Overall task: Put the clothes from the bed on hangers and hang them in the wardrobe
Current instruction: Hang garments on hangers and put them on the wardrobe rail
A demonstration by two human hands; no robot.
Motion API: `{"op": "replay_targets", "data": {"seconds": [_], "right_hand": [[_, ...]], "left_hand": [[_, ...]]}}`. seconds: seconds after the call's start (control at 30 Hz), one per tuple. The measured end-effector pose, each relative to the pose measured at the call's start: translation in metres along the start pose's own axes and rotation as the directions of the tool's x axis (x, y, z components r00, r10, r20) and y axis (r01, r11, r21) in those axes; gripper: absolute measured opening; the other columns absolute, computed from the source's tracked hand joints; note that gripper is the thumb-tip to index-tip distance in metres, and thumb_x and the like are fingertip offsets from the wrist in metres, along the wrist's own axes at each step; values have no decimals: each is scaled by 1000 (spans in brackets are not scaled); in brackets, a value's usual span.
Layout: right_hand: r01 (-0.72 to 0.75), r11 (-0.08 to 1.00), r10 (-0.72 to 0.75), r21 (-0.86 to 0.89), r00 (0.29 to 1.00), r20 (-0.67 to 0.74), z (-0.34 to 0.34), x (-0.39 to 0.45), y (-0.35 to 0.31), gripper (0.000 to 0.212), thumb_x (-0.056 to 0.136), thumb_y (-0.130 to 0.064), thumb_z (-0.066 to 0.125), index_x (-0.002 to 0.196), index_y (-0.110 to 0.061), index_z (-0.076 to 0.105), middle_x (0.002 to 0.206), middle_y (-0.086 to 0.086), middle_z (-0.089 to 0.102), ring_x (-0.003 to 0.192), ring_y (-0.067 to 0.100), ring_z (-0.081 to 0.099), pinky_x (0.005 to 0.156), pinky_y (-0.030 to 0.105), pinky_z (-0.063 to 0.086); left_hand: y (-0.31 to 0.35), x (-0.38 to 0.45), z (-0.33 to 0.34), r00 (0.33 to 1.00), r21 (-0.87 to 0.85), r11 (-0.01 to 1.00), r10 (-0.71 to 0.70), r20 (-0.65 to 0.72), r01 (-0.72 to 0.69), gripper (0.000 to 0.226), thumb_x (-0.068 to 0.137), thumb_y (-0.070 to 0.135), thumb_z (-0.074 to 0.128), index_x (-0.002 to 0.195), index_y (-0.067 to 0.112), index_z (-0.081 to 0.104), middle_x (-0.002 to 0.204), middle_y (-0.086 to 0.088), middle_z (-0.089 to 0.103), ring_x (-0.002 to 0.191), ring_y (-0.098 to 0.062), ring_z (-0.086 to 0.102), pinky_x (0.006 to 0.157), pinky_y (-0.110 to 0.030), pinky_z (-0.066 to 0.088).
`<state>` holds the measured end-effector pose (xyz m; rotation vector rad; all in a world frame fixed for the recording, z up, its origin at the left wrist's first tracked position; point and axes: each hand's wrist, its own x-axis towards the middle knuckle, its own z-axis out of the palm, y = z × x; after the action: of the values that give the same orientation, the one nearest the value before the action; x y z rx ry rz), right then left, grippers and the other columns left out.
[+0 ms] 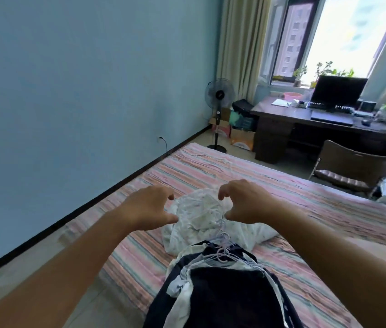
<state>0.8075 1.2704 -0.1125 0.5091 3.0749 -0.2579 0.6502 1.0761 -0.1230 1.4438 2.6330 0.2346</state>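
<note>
Little of the task is judged done. Above the striped bed (211,166), the left hand (149,207) and right hand (246,202) are held empty, fingers loosely curled, beside the white printed garment (199,209). Nearer lie wire hangers (222,247) and dark clothes (222,297), unhung; no wardrobe is seen.

Two bare hands, left hand (148,207) and right hand (246,201), hover with loosely curled fingers above a crumpled white garment (196,209) on a striped bed (211,171); pale hangers (222,247) lie on dark clothes (222,297) nearer.
</note>
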Motion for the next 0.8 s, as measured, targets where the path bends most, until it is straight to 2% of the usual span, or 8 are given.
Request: {"op": "replay_targets", "data": {"seconds": [0.17,0.33,0.43,0.57,0.7,0.8], "right_hand": [[-142,990,142,19,990,9,29,-24,29,43,80,-21,69,122,-21,62,113,-3,62,100,19,58,82,37,55],[-212,977,210,28,976,56,61,-21,63,45,81,-19,66,125,-23,59,116,-2,60,103,20,57,82,37,54],[-221,975,219,33,974,62,89,-11,85,44,84,-19,63,127,-24,59,123,-2,60,110,21,57,83,36,53],[-241,967,235,80,968,86,138,2,122,42,83,-18,59,124,-24,60,122,-2,62,109,21,59,83,36,54],[-288,951,272,111,952,143,194,14,162,40,81,-24,63,120,-26,62,119,-4,64,109,19,60,86,34,51],[-315,940,292,134,942,166,241,20,186,41,79,-21,62,120,-25,62,119,-3,64,112,20,58,83,31,47]], "left_hand": [[14,25,37,991,-9,994,114,64,-113,56,83,53,68,129,22,55,124,2,61,107,-16,59,80,-31,46],[24,54,85,984,-16,991,132,119,-131,45,91,43,61,129,19,55,122,-1,61,105,-20,60,79,-33,47],[25,75,117,982,-40,994,110,154,-105,38,93,37,58,126,19,57,121,-1,61,104,-20,59,82,-34,49],[24,103,165,980,-57,997,70,184,-61,37,95,41,56,126,20,57,121,0,60,106,-20,59,74,-30,40],[17,126,220,979,-96,995,12,203,7,33,93,39,57,120,20,59,117,-1,62,106,-22,59,81,-33,48],[11,137,264,970,-102,993,-37,242,63,28,93,38,59,114,19,60,111,1,62,103,-23,60,81,-35,49]]}}
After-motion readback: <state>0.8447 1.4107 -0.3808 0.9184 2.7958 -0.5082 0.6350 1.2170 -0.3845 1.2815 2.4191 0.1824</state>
